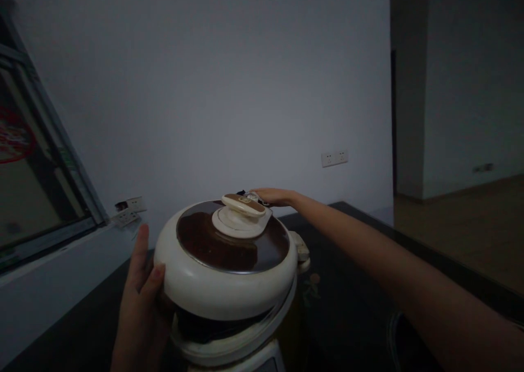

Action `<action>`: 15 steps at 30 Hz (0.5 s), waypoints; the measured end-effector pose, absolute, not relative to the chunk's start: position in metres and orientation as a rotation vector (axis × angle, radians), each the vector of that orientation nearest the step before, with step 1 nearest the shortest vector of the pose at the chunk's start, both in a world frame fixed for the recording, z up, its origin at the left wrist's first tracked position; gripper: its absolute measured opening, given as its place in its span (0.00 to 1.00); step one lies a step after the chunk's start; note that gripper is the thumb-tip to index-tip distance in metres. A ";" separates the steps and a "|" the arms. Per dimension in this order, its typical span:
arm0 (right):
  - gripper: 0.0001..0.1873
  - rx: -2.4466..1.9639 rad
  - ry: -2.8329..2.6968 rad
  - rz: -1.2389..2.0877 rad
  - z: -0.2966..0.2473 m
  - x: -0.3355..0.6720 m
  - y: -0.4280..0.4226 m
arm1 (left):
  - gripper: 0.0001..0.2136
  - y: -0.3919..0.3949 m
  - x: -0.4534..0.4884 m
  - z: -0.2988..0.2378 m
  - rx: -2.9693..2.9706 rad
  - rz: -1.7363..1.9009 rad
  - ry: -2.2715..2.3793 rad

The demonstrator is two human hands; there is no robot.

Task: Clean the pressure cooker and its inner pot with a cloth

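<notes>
A white electric pressure cooker (241,350) stands in front of me. Its round lid (229,293) has a brown top and a raised white-and-brown handle (244,203). The lid sits tilted, with a dark gap between its front edge and the body. My left hand (139,301) holds the lid's left side, thumb against the rim and one finger pointing up; its other fingers are partly hidden. Reaching around the far side, my right hand (276,196) is at the back of the lid near a small metallic part (254,197). The handle and lid hide its fingers.
The cooker is on a dark table (344,285). A pale wall with a double socket (334,158) rises behind it. At left are a window (36,159) and another socket (135,204) with a plug or adapter by it. A round dark object (403,342) lies under my right forearm.
</notes>
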State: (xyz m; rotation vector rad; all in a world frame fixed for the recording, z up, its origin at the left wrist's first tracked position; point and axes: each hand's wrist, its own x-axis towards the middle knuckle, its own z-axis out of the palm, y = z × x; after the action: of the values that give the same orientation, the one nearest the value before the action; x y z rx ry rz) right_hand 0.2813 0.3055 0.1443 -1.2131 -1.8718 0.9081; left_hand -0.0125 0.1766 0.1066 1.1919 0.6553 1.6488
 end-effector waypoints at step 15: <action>0.32 -0.980 -1.739 0.530 0.077 0.288 0.235 | 0.44 0.182 -0.013 0.102 1.149 1.696 0.634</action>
State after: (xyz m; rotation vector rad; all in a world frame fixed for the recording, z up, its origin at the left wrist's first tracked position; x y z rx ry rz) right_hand 0.2876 0.2355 0.0774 -0.9796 -1.7387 0.5303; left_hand -0.0127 0.1817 0.1020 1.1488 0.6337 1.6965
